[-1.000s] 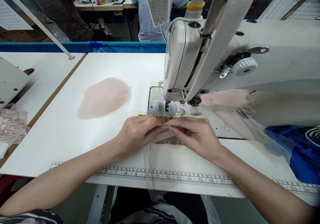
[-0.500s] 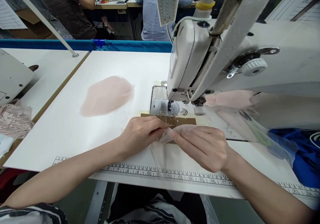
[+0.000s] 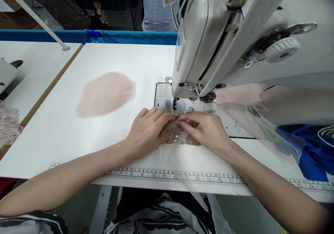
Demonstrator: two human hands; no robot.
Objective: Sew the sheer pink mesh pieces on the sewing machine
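A thin, see-through piece of pale fabric [image 3: 180,136] lies between my hands, just in front of the sewing machine's needle plate [image 3: 164,102]. My left hand [image 3: 148,131] grips its left side, with thumb and fingers bent around the edge. On the other side my right hand [image 3: 207,127] pinches the fabric between thumb and forefinger. The fabric trails down over the table front. Beneath it is a brown strip [image 3: 188,142] under shiny clear tape. The presser foot [image 3: 175,103] stands just beyond my fingertips.
The sewing machine head [image 3: 193,46] looms over the back right. A pinkish sheer fabric piece [image 3: 106,94] lies flat at left. Blue cloth [image 3: 315,157] and clear plastic sit at far right. A printed ruler [image 3: 167,175] runs along the table's front edge. Two people sit beyond.
Both hands have moved forward toward the needle plate, bringing the sheer fabric along. My left fingers are more spread over it. The camera view has shifted downward and closer.
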